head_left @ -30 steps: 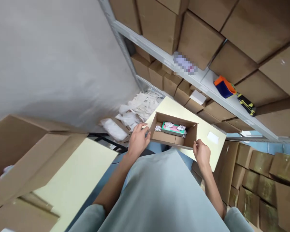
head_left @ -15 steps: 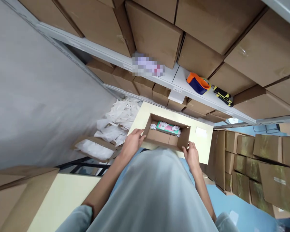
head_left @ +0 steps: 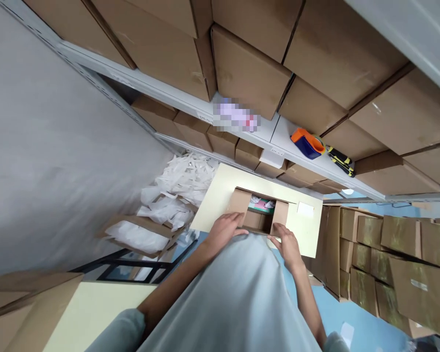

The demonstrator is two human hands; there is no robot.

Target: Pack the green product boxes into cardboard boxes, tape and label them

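Fingers (head_left: 236,216) of the L hand (head_left: 222,231) lie on the L flap (head_left: 239,201) of the cardbd box (head_left: 253,220), thumb spread apart along the near edge! R hand (head_left: 288,245) mirrors it: fingers on the R flap (head_left: 280,213), thumb apart from them too. Box sits on the pale yellow worktop (head_left: 212,208) btwn both hands, side flaps folded inward, gap left open in the mid. Thru it, a green-&-pink pack (head_left: 260,206) w/ crumpled paper (head_left: 270,204) on top! White slip (head_left: 305,209) on the worktop, near the box's R side.
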